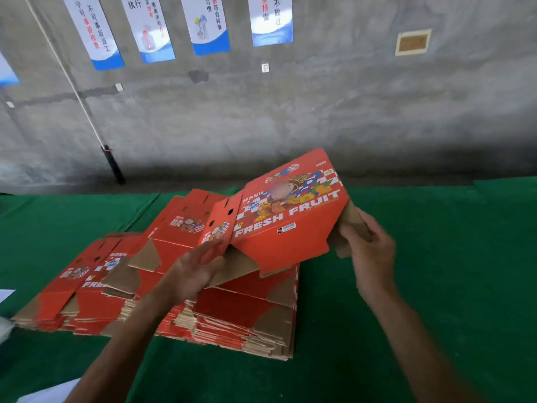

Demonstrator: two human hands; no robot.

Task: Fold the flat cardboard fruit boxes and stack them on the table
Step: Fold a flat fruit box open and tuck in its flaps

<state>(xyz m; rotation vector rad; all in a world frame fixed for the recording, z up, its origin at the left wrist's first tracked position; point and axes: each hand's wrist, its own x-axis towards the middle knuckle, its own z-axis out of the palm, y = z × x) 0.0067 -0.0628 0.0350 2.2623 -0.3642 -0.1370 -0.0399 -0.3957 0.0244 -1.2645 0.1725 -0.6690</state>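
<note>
Between the hands (200,264) (369,242), a raised box (290,225) above the flat stack (232,312)

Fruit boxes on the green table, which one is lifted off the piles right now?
The box showing FRESH FRUIT, held between the left hand and right hand. The other boxes lie flat in stacks.

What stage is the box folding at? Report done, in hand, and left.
Done: no folded box shows on the green table. In hand: one red box, lifted and partly opened; the right hand grips its brown end flap, the left hand touches its side panel with straight fingers. Left: the thick stack of flat boxes below.
</note>
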